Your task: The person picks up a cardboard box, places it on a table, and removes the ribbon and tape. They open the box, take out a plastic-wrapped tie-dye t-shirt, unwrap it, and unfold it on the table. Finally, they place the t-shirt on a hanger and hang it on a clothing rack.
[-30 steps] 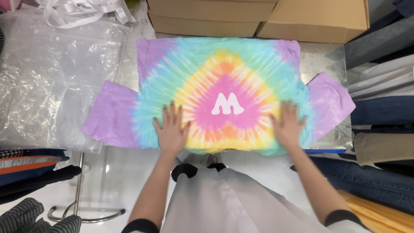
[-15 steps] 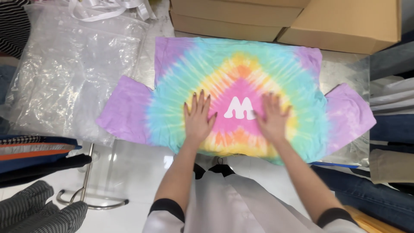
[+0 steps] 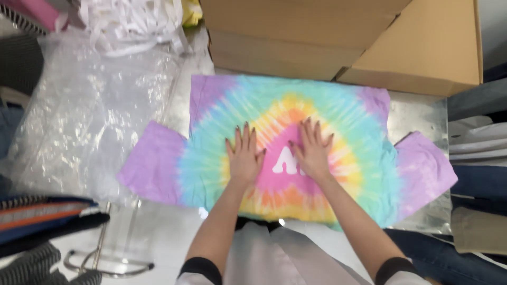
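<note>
A pastel tie-dye T-shirt [image 3: 222, 111] lies flat on the table, purple sleeves spread to both sides and a white emblem in its pink centre. My left hand [image 3: 244, 155] rests palm down on the shirt just left of the emblem, fingers spread. Pressed flat beside it, my right hand [image 3: 311, 150] covers the right part of the emblem. Both hands hold nothing. The shirt's lower hem hangs near the table's front edge by my body.
Crumpled clear plastic bags [image 3: 84, 116] lie to the left. Cardboard boxes [image 3: 369, 42] stand behind the shirt. Folded garments [image 3: 475, 174] are stacked at the right, striped clothes [image 3: 42, 216] at the lower left, and a metal hanger [image 3: 105, 258] lies near the front edge.
Both hands have slid from the shirt's lower outer parts inward and up to its centre, now close together over the emblem. The camera has shifted, so the shirt appears further right.
</note>
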